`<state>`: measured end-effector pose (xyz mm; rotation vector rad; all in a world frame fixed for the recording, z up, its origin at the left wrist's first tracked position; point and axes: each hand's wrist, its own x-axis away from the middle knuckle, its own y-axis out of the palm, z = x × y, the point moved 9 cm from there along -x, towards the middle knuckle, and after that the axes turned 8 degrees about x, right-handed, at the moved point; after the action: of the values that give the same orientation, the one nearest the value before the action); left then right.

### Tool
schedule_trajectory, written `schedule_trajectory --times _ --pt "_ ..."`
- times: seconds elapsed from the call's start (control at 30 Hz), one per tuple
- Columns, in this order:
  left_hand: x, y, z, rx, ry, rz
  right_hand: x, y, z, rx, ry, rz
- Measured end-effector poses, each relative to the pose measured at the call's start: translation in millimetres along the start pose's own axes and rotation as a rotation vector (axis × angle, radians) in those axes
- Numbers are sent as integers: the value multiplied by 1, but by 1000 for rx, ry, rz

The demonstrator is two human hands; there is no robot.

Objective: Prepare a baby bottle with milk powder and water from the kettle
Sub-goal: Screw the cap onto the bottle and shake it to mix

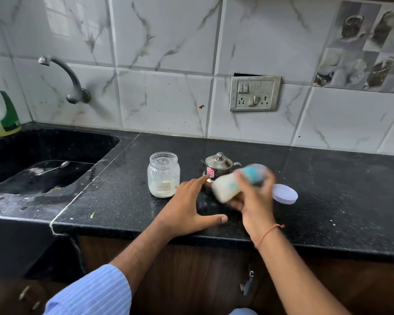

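right hand (254, 196) grips tilted, blurred baby bottle (231, 186); left hand (191, 205) spread flat on counter (328, 201)

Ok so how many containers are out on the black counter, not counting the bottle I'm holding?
2: the open glass jar of milk powder at centre, and the small steel kettle just right of it, partly behind the baby bottle in the right hand. Nothing else seems hidden.

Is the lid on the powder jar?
No, the powder jar stands open-mouthed, and its white lid lies flat on the counter behind the right hand.
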<state>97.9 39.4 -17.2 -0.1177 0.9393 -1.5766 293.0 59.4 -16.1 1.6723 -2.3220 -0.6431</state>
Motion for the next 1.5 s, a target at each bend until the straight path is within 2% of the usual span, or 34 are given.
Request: schedule_trajectory --times 0.03,0.07,0.17,0.2,0.27,0.33,0.4,0.43,0.5,0.53,0.6,0.63,0.73,0.77,0.83,0.87,0.97,1.0,1.07,1.1,1.2,1.23,1.3,1.33,1.43,1.5 --pt "0 0 0 3 -2 -2 3 9 6 61 32 -95" --pt "0 0 0 7 -6 -7 3 9 8 75 31 -80" --pt "-1 -1 0 22 -13 -7 -3 -18 4 -159 -9 155" --pt "0 -1 0 24 -10 -2 -3 -12 3 -107 2 117" --pt "1 -1 1 15 2 6 1 11 11 46 52 -94" --pt "-1 -2 1 10 2 7 2 3 6 26 10 -8" --pt "-2 -1 -2 24 -23 -4 -1 -11 4 -133 4 128" --pt "-2 -1 -3 29 -28 -6 -1 -6 3 -75 4 93" --pt "-1 1 -3 23 -23 -11 3 14 9 97 19 -92" --pt "-1 0 -3 23 -22 -14 3 12 11 104 13 -63" --pt "-1 0 -4 33 -31 -19 -3 -9 7 -84 0 112" --pt "-1 0 -4 32 -34 -18 -5 -14 8 -130 13 144" --pt "-1 1 -3 16 -16 -13 -2 12 11 85 49 -107" --pt "-1 0 -2 15 -13 -12 -2 11 11 100 36 -80" --pt "-1 -1 -2 21 -13 -10 -4 -8 5 -51 4 75" --pt "0 -1 -1 23 -11 -7 -6 -11 4 -72 10 94" --pt "0 -1 -1 19 -4 -5 -3 10 9 112 28 -96" --pt "0 -2 -1 20 -6 -8 -4 6 7 90 9 -47" --pt "0 -2 -3 26 -11 -7 -9 -18 3 -109 -12 116" --pt "0 -1 -3 27 -11 -8 -11 -20 3 -130 7 123" --pt "0 0 -2 19 -2 -11 -2 9 8 115 26 -154" --pt "0 -1 -2 21 -4 -10 -3 7 7 121 6 -113" --pt "-1 -1 -1 27 -12 -15 -7 -14 3 -65 -13 72" --pt "0 -1 -1 28 -13 -16 -9 -19 4 -87 1 110" --pt "0 1 -1 16 0 -10 -1 9 8 153 14 -123" --pt "-1 0 -1 18 1 -13 -4 -6 1 48 -27 19"
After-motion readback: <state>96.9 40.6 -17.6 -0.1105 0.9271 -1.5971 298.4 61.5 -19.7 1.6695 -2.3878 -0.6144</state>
